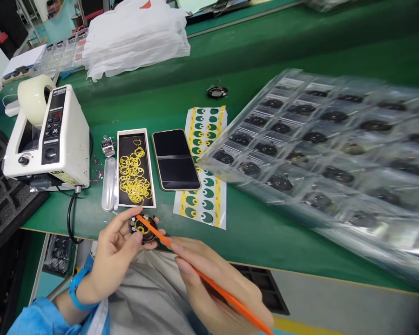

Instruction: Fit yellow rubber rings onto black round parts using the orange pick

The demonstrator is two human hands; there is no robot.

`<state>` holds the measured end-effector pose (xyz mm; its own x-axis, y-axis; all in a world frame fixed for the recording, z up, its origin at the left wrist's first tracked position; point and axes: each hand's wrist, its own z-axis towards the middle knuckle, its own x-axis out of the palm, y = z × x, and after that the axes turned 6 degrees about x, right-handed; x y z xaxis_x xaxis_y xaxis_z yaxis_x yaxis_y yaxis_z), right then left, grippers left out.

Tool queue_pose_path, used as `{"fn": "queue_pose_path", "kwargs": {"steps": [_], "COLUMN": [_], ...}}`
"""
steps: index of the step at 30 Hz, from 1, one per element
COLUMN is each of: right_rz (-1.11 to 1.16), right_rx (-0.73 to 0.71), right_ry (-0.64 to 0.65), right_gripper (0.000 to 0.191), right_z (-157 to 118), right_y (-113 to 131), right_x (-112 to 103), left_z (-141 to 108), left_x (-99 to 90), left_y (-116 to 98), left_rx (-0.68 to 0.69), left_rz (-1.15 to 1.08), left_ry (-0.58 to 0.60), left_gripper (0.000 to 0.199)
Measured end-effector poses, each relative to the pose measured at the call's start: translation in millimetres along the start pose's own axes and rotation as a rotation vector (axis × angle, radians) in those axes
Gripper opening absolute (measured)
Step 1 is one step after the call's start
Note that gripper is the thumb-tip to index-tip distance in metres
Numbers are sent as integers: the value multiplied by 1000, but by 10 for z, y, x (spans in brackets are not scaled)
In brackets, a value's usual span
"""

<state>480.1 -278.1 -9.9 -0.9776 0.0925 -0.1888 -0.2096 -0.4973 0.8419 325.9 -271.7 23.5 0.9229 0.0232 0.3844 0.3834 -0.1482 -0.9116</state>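
Observation:
Between the fingertips and thumb of my left hand (120,246) is a small round black part (147,231) with a yellow ring-shaped piece and small metal bits on its face. My right hand (216,279) is closed around a slim orange stick-like tool (230,298). Its tip rests on or just over the face of the round part; I cannot tell if it touches. Just beyond my left hand lies a white-rimmed box (154,197) with a dark inside, holding a heap of thin yellow ring-shaped pieces (134,179).
A phone (176,160) overlaps a sheet of yellow-and-green cut-outs (206,204). Clear compartment trays (310,135) of black parts fill the right. A tape dispenser (66,135), a tally counter (108,146) and a clear narrow case (108,184) stand left. Another round part (217,92) lies farther back.

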Motion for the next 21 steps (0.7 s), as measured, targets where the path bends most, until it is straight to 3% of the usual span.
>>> {"fn": "queue_pose_path", "kwargs": {"steps": [6, 9, 12, 17, 21], "right_rz": [-306, -315, -249, 1, 28], "right_rx": [-369, -424, -303, -74, 69], "right_ry": [201, 267, 287, 21, -112], "right_gripper": [38, 38, 35, 46, 33], "right_z": [0, 5, 20, 29, -35], "right_y": [-54, -72, -49, -16, -51], "right_x": [-87, -127, -179, -244, -222], "left_z": [20, 45, 64, 82, 88], "left_x": [-66, -74, -60, -67, -78], "left_y": [18, 8, -5, 5, 38], "left_rx": [-65, -101, -139, -149, -122], "left_rz": [-65, -111, -143, -46, 74], "left_ry": [2, -10, -22, -20, -36], "left_gripper": [27, 25, 23, 25, 24]}}
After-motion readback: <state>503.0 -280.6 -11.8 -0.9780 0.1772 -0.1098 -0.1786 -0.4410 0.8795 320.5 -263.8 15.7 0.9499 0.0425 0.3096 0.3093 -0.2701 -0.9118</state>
